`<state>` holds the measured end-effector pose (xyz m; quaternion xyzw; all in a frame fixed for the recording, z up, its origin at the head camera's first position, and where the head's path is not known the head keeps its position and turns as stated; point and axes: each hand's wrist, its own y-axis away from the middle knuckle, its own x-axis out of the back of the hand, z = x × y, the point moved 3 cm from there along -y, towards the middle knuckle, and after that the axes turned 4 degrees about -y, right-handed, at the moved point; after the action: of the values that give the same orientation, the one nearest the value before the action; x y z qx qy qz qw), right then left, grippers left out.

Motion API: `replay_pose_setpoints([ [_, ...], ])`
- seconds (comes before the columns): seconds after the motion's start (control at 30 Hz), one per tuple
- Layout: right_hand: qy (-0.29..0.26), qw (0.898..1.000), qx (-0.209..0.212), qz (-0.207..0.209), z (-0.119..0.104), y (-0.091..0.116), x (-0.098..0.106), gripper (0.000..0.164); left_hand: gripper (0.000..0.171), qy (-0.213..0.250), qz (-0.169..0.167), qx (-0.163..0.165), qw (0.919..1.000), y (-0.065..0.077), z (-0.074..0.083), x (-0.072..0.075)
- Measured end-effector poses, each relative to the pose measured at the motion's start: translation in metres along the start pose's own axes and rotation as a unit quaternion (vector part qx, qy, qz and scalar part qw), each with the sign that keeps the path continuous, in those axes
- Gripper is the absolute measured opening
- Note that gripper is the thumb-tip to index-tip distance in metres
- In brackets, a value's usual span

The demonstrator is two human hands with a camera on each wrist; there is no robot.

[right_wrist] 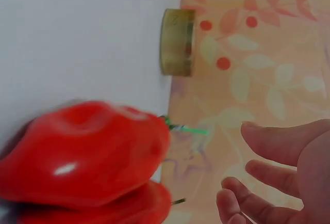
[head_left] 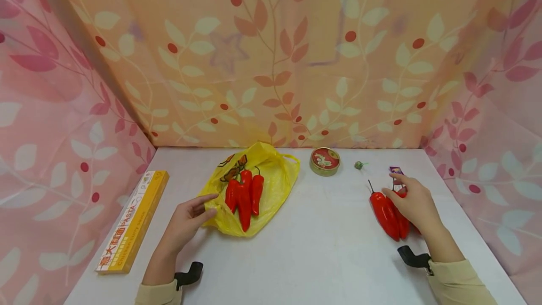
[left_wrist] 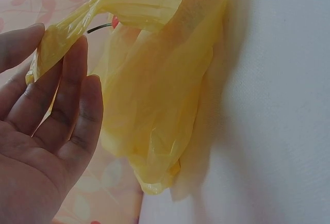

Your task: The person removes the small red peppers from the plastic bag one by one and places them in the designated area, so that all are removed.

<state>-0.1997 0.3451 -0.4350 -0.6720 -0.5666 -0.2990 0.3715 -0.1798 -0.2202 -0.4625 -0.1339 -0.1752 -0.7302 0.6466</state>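
On the desk (head_left: 322, 248), at left, the left hand (head_left: 185, 222) pinches the edge of the yellow plastic bag (head_left: 276, 192) holding red chili peppers (head_left: 244, 199). Near the loose red peppers (head_left: 383, 215) at right, the right hand (head_left: 417, 204) grasps nothing; I think it should grip one gently by its middle.

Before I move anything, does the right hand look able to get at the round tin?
Probably yes. The right hand looks empty, and nothing covers the round tin to its left. A small green thing lies near the way, but it seems low enough to pass over.
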Motion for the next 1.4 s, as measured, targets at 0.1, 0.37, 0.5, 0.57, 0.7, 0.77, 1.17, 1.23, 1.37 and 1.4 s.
replay_pose_setpoints([
  [0.1,-0.016,1.0,0.023,0.001,-0.01,-0.003,0.002,0.059,0.05,-0.001,0.001,0.001,1.0,0.0,-0.001,0.001],
  [0.37,-0.054,0.997,0.057,-0.009,-0.042,-0.01,-0.008,0.056,0.047,0.002,0.0,0.005,1.0,0.001,-0.002,0.001],
  [0.5,-0.067,0.995,0.075,-0.027,-0.056,-0.012,-0.021,0.055,0.047,0.002,0.001,0.0,1.0,0.001,-0.003,0.001],
  [0.57,-0.074,0.993,0.078,-0.037,-0.064,-0.012,-0.028,0.055,0.048,0.001,0.002,-0.002,1.0,0.001,-0.004,0.001],
  [0.7,-0.09,0.991,0.085,-0.048,-0.079,-0.013,-0.041,0.053,0.049,-0.002,0.005,-0.004,1.0,0.002,-0.005,0.001],
  [0.77,-0.095,0.99,0.09,-0.052,-0.085,-0.013,-0.048,0.052,0.048,-0.004,0.008,-0.007,0.9999,0.002,-0.006,0.001],
  [1.17,-0.118,0.983,0.115,-0.078,-0.12,-0.02,-0.08,0.049,0.046,-0.008,0.01,-0.011,0.9999,0.001,-0.005,-0.001],
  [1.23,-0.129,0.981,0.122,-0.083,-0.128,-0.021,-0.085,0.049,0.047,-0.014,0.011,-0.015,0.9997,0.001,-0.004,0.0],
  [1.37,-0.15,0.975,0.129,-0.097,-0.142,-0.023,-0.094,0.049,0.046,-0.015,0.013,-0.013,0.9997,0.0,-0.002,0.002],
  [1.4,-0.154,0.974,0.128,-0.103,-0.144,-0.024,-0.096,0.049,0.046,-0.014,0.013,-0.012,0.9998,0.0,-0.003,0.002],
])
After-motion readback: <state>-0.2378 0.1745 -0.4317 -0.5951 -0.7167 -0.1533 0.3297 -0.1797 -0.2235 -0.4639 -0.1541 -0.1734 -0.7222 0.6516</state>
